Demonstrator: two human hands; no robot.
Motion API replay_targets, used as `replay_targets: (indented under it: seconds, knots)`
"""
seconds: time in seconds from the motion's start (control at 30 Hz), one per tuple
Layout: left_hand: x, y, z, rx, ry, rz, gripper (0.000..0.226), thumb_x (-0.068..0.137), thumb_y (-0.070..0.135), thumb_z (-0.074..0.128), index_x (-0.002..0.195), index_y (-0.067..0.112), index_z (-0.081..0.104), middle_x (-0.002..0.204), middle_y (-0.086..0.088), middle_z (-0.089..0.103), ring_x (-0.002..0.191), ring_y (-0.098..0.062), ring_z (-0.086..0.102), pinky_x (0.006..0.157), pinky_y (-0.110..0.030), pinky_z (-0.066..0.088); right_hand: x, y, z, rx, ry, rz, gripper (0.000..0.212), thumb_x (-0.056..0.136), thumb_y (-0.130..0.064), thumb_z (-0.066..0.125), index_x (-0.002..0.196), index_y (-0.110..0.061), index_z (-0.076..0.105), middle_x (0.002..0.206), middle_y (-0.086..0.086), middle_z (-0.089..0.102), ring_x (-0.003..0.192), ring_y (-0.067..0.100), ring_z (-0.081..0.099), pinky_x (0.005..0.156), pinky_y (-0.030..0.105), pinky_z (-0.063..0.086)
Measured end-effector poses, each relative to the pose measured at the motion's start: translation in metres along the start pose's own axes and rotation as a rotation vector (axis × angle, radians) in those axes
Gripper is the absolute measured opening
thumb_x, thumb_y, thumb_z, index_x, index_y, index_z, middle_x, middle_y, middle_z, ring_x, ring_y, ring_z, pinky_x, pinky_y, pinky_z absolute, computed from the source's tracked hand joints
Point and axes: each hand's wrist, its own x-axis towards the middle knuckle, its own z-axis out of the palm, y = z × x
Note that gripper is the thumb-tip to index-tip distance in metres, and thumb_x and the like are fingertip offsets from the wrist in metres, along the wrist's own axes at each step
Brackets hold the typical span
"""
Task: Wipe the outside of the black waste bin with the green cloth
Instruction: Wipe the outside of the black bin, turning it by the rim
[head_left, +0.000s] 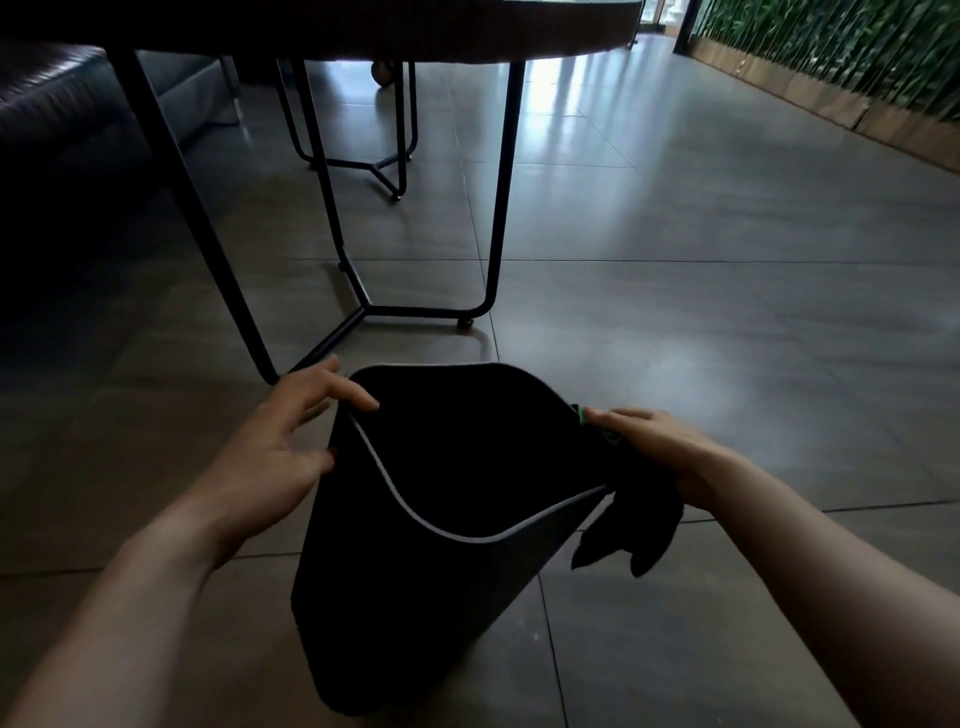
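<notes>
The right hand (660, 447) is closed around a bunched dark green cloth (639, 514), pressing it against the outer right wall of the tall black plastic waste bin (415, 582), just below the rim; loose corners of the cloth hang down beneath the palm. Across the bin's mouth from that grip, the left hand (291, 441) is spread open, holding nothing, with a fingertip on the rim's far-left corner and the other fingers just beside the outer wall, apparently steadying the bin. The bin stands on the grey tiled floor (727, 338), directly between the two hands, with the black metal table legs (493, 208) beyond it.

The wipe looks to be under way on the right side. The main risk is the light bin tipping or sliding away from the cloth if the right hand pushes harder than the open left hand can brace. The dangling cloth corners could also catch on the rim and drag inside.
</notes>
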Motion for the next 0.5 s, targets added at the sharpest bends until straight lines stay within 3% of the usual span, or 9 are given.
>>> replay_targets:
  seconds: [0.07, 0.1, 0.17, 0.2, 0.27, 0.4, 0.5]
  knots:
    - [0.003, 0.000, 0.002, -0.068, 0.019, -0.057, 0.060, 0.096, 0.002, 0.056, 0.117, 0.058, 0.058, 0.134, 0.029, 0.056, 0.124, -0.002, 0.058, 0.087, -0.025, 0.053, -0.003, 0.004, 0.000, 0.023, -0.053, 0.017, 0.034, 0.090, -0.043, 0.077, 0.115, -0.020, 0.076, 0.099, 0.008, 0.082, 0.083, 0.025, 0.080, 0.065, 0.035, 0.065]
    - [0.006, -0.002, 0.003, -0.094, 0.032, -0.118, 0.053, 0.100, 0.015, 0.056, 0.127, 0.060, 0.049, 0.133, 0.022, 0.057, 0.123, -0.007, 0.060, 0.087, -0.030, 0.054, -0.005, 0.007, 0.001, 0.046, -0.078, 0.033, 0.031, 0.090, -0.040, 0.077, 0.115, -0.020, 0.076, 0.097, 0.007, 0.082, 0.084, 0.026, 0.080, 0.065, 0.036, 0.065]
    - [0.011, -0.009, 0.003, -0.064, 0.120, -0.254, 0.036, 0.104, 0.036, 0.048, 0.136, 0.051, 0.043, 0.137, 0.005, 0.057, 0.124, -0.021, 0.058, 0.100, -0.048, 0.051, -0.008, 0.011, 0.005, 0.083, -0.132, 0.060, 0.031, 0.091, -0.037, 0.078, 0.117, -0.020, 0.076, 0.100, 0.006, 0.082, 0.090, 0.027, 0.080, 0.068, 0.036, 0.065]
    - [0.013, -0.013, 0.003, -0.015, 0.173, -0.295, 0.027, 0.105, 0.041, 0.042, 0.131, 0.044, 0.050, 0.136, -0.001, 0.060, 0.123, -0.026, 0.058, 0.105, -0.052, 0.048, -0.010, 0.011, 0.008, 0.099, -0.153, 0.066, 0.031, 0.090, -0.035, 0.078, 0.117, -0.020, 0.075, 0.103, 0.007, 0.082, 0.092, 0.028, 0.080, 0.069, 0.036, 0.064]
    - [0.016, -0.016, 0.005, -0.005, 0.247, -0.326, 0.036, 0.105, 0.049, 0.034, 0.118, 0.031, 0.062, 0.128, -0.006, 0.066, 0.120, -0.029, 0.060, 0.107, -0.053, 0.045, -0.013, 0.009, 0.015, 0.124, -0.160, 0.065, 0.030, 0.090, -0.032, 0.079, 0.116, -0.019, 0.075, 0.105, 0.010, 0.081, 0.093, 0.029, 0.079, 0.070, 0.036, 0.064]
    - [0.014, -0.012, 0.015, -0.164, 0.289, -0.347, 0.055, 0.101, 0.061, 0.032, 0.098, 0.022, 0.071, 0.101, -0.003, 0.073, 0.099, -0.024, 0.068, 0.090, -0.040, 0.051, -0.020, 0.001, 0.020, 0.145, -0.116, 0.039, 0.021, 0.092, -0.021, 0.078, 0.112, -0.015, 0.075, 0.102, 0.014, 0.081, 0.087, 0.031, 0.079, 0.067, 0.038, 0.063]
    - [0.019, -0.020, 0.019, -0.234, 0.284, -0.417, 0.053, 0.101, 0.060, 0.035, 0.092, 0.022, 0.071, 0.109, -0.008, 0.074, 0.105, -0.029, 0.069, 0.102, -0.047, 0.051, -0.026, -0.003, 0.015, 0.134, -0.034, -0.025, 0.003, 0.096, -0.018, 0.073, 0.097, -0.020, 0.075, 0.078, 0.005, 0.081, 0.069, 0.023, 0.079, 0.053, 0.032, 0.061]
